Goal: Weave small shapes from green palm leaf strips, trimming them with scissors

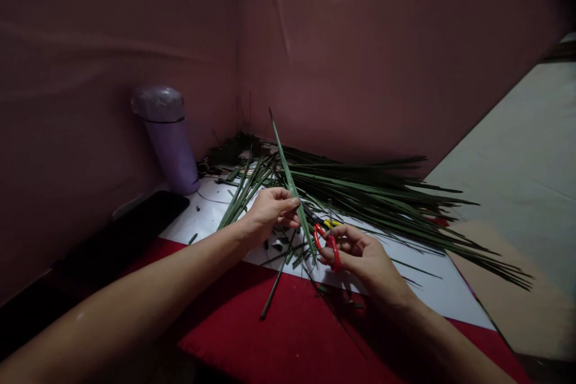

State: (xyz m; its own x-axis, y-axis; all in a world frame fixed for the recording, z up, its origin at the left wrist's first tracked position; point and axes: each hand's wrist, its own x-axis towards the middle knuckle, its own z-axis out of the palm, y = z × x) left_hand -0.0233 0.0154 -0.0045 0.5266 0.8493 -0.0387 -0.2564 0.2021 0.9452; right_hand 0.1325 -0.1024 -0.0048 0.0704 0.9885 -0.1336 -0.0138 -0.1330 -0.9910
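Pinching a long, narrow green leaf blade between thumb and fingers, the left hand holds it above the white paper sheet. The blade's long axis runs steeply: its pointed tip aims up and away toward the wall, leaning slightly left, while its lower end slants down toward the right hand. That hand is closed around red-handled scissors, just beside the blade's lower end. A pile of loose green leaves lies behind, and a purple lidded tumbler stands at the left.
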